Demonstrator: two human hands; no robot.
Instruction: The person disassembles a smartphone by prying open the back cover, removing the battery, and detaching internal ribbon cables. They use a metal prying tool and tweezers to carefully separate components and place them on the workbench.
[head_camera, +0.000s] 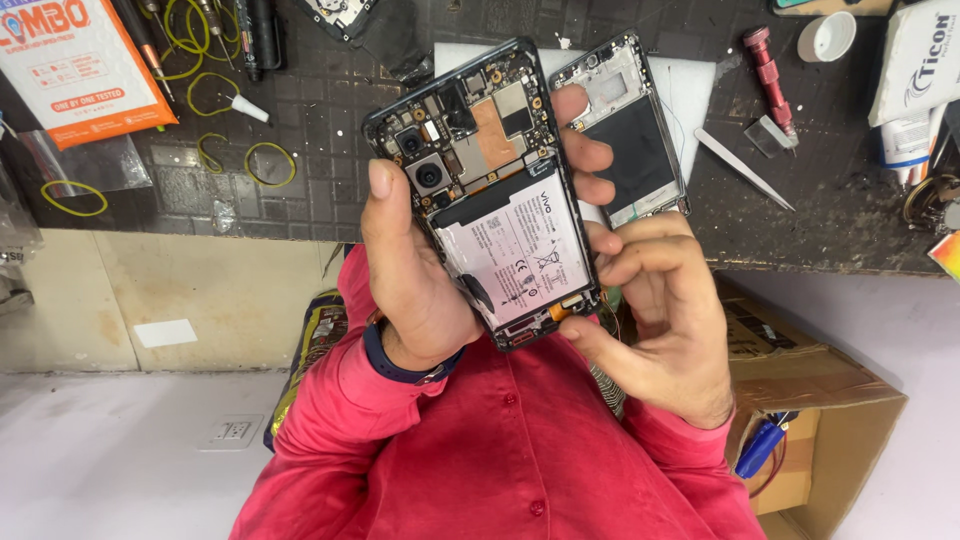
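My left hand (415, 275) holds an opened smartphone (495, 190) upright over the desk edge. Its back cover is off, showing the white battery (515, 250), the twin camera lenses (425, 165) and the circuit board. The thumb lies along the phone's left side and the fingers wrap round to the right edge. My right hand (665, 320) is beside the phone's lower right corner, fingers curled, with the thumb tip touching the bottom edge near the small lower board. It holds nothing that I can see.
A second stripped phone frame (630, 125) lies on a white pad on the dark desk (330, 130). Near it are a white pry tool (745, 170), a red screwdriver (770, 65), yellow rubber bands (270, 160) and an orange packet (80, 60). A cardboard box (820, 410) stands at lower right.
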